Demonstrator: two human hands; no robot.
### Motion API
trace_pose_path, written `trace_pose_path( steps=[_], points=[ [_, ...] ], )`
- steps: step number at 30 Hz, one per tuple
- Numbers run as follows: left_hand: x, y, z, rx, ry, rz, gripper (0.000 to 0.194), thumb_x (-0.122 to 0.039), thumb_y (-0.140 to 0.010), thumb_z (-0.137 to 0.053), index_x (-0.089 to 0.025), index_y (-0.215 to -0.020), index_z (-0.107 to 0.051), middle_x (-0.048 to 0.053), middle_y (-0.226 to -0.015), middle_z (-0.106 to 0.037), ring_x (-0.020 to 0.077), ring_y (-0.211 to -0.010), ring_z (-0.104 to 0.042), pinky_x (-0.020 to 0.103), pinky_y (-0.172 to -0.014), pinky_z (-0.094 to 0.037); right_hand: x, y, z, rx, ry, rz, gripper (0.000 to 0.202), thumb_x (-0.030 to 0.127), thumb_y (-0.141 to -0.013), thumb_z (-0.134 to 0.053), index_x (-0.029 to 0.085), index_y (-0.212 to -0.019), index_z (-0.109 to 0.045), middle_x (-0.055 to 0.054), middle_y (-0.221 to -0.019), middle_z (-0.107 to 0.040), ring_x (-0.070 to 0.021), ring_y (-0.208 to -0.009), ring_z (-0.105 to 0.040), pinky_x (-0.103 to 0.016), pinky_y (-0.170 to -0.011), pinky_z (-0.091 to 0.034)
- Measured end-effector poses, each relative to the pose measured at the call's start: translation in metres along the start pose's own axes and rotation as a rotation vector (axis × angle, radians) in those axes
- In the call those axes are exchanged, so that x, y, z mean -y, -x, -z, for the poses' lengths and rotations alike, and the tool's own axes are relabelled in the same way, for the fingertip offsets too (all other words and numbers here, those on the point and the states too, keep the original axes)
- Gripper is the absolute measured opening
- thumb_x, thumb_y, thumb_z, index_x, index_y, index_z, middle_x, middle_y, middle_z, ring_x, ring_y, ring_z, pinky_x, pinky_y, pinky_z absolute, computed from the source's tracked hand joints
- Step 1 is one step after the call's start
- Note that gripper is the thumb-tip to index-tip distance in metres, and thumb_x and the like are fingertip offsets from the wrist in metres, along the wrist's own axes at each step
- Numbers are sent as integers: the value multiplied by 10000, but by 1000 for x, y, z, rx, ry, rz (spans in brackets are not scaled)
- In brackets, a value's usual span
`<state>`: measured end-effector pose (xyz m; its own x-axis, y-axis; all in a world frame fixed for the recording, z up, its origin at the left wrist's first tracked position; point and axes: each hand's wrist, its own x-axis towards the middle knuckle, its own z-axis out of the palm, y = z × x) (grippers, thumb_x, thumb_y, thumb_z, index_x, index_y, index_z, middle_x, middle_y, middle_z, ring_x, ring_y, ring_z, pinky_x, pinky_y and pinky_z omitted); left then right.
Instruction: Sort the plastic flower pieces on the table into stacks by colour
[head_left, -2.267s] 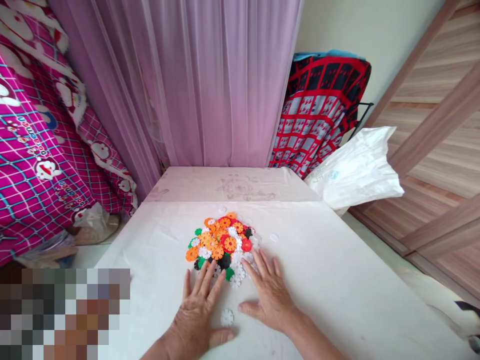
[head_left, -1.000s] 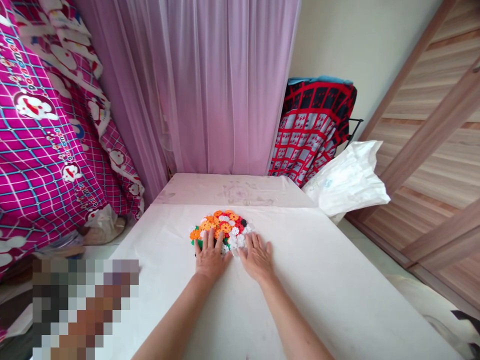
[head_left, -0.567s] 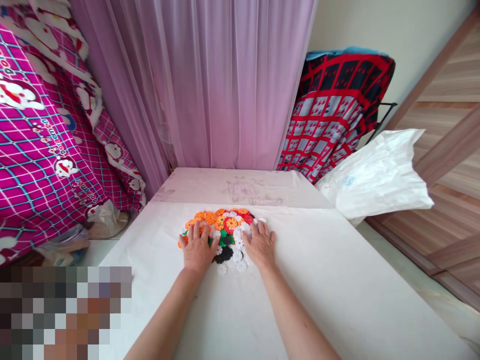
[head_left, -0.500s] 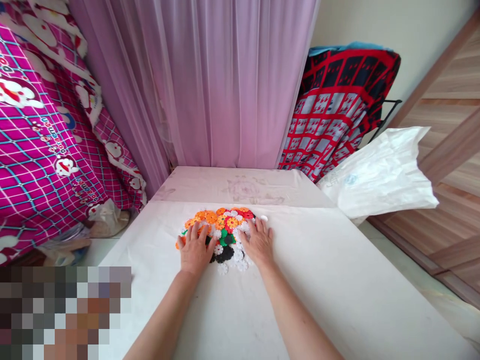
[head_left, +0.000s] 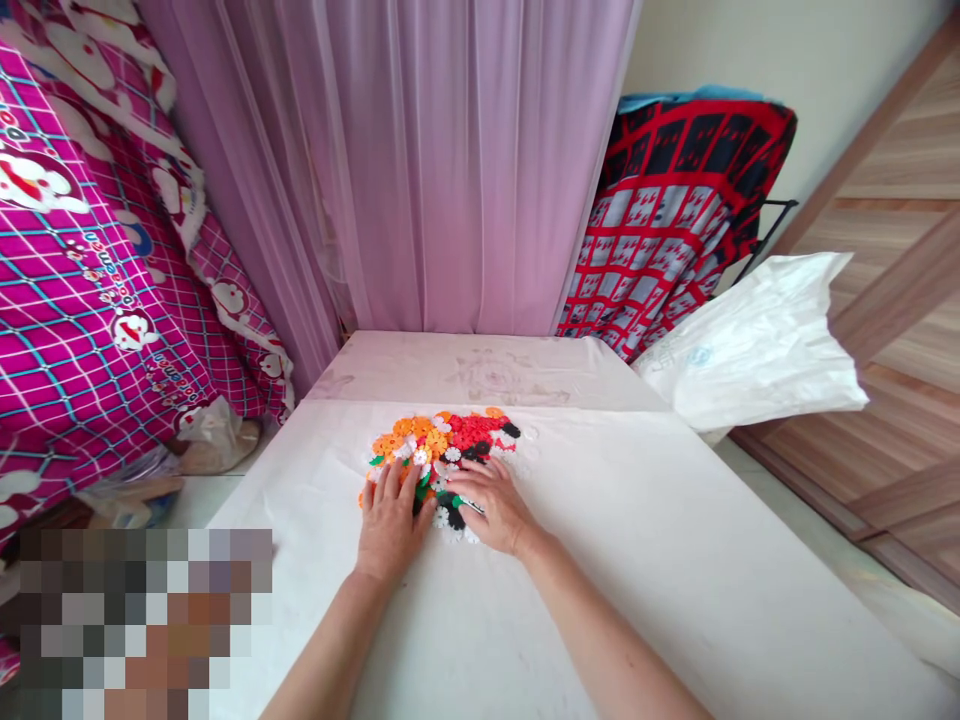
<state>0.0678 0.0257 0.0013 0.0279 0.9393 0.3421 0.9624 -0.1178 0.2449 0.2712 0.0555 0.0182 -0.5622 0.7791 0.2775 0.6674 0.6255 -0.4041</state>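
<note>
A loose pile of flower-shaped plastic discs (head_left: pixel 431 440) in orange, red, white, black and green lies on the white-covered table (head_left: pixel 637 560). My left hand (head_left: pixel 390 520) rests on the pile's near left side, palm down with its fingers stretched out. Over the near right part, my right hand (head_left: pixel 491 505) lies on white, black and green discs, fingers extended toward the left. Both hands hide some of the discs beneath them. Red discs (head_left: pixel 480 430) show at the far right of the pile, beyond my right hand.
A white plastic bag (head_left: pixel 757 345) stands beyond the table's right edge. Pink curtains (head_left: pixel 465 170) hang behind the table. Pink patterned cloth (head_left: pixel 97 270) hangs on the left, red and black cloth (head_left: pixel 660 220) at the back right. A blurred patch covers the lower left.
My right hand has moved left and slightly nearer across the pile, and the discs there have shifted, exposing more red ones. My left hand has moved slightly nearer, staying on the left side.
</note>
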Motion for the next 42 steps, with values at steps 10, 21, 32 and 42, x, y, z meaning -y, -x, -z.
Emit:
trace_pose_path(
  steps=[10, 21, 32, 42],
  points=[
    [1, 15, 10, 51, 164, -222, 339, -447, -879, -537, -292, -1150, -669, 79, -1460, -491, 314, -1392, -380, 575, -1121, -312, 13, 47, 4, -55, 101, -45, 463, 327, -849, -561, 285, -1309, -585, -57, -1462, -484, -257, -1379, -372, -522, -1165, -188],
    [3, 19, 16, -28, 261, -149, 248, -331, -896, -480, -265, -920, -718, 51, -1300, -642, 281, -1305, -500, 557, -1104, -344, -17, 80, 10, -525, -121, -478, 352, 322, -922, -380, 227, -988, -713, -71, -978, -737, -188, -904, -674, -307, -815, -538],
    [38, 36, 20, -186, 542, 196, 299, -404, -852, -464, -236, -943, -695, 81, -1167, -704, 247, -1144, -622, 457, -1034, -454, 27, 97, 6, -324, 150, -349, 239, 230, -875, -489, 253, -906, -725, -37, -872, -690, -171, -849, -620, -261, -793, -466],
    [37, 33, 14, -208, 787, 327, 331, -430, -818, -492, -199, -961, -682, 88, -1151, -704, 223, -1106, -637, 405, -1035, -457, 53, 86, -1, -197, 222, -232, 256, 160, -865, -515, 268, -976, -718, -28, -879, -655, -169, -835, -572, -263, -754, -437]
  ],
)
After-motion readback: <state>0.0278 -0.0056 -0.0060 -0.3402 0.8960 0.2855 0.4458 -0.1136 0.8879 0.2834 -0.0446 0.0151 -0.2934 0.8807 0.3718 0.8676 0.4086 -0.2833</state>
